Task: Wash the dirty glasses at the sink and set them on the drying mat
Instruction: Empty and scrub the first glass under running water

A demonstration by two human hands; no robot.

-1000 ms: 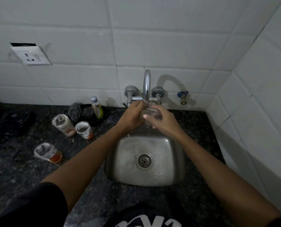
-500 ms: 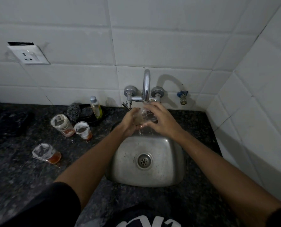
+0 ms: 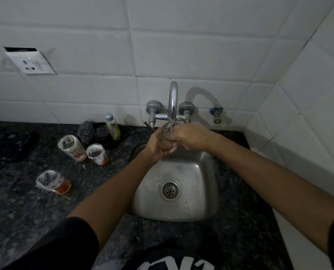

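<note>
Clear glass [image 3: 167, 136]: upright under the faucet [image 3: 173, 100], above the rear edge of the steel sink [image 3: 193, 207], mouth up. Thin stream of water running from the spout into the open mouth.

Left hand [image 3: 156, 145]: wrapped round the left side and base of the glass, fingers curled beneath it and gripping.

Right hand [image 3: 191, 136]: laid over the right side of the glass, fingers curled against the wall near the rim; thumb hidden.

Three dirty glasses on the dark speckled tabletop [image 3: 26, 201], left of the sink:
- tall glass [image 3: 71, 148], white film inside, reddish residue at the bottom;
- short glass [image 3: 97, 153], just beside the tall one on its right, same film and residue;
- third glass [image 3: 52, 182], well apart toward the near side, with amber liquid at its base.

Behind the glasses, against the wall: steel scrubber [image 3: 86, 131], dark dish [image 3: 105, 136], small bottle [image 3: 112, 125] of yellowish liquid standing in the dish.

Dark mat [image 3: 8, 146] at the far left of the tabletop; detail lost in shadow.

Wall: white tile, socket plate [image 3: 30, 63] at upper left, small separate tap [image 3: 216, 114] right of the faucet.

Sink basin: wet, drain [image 3: 170, 190] at centre.
</note>
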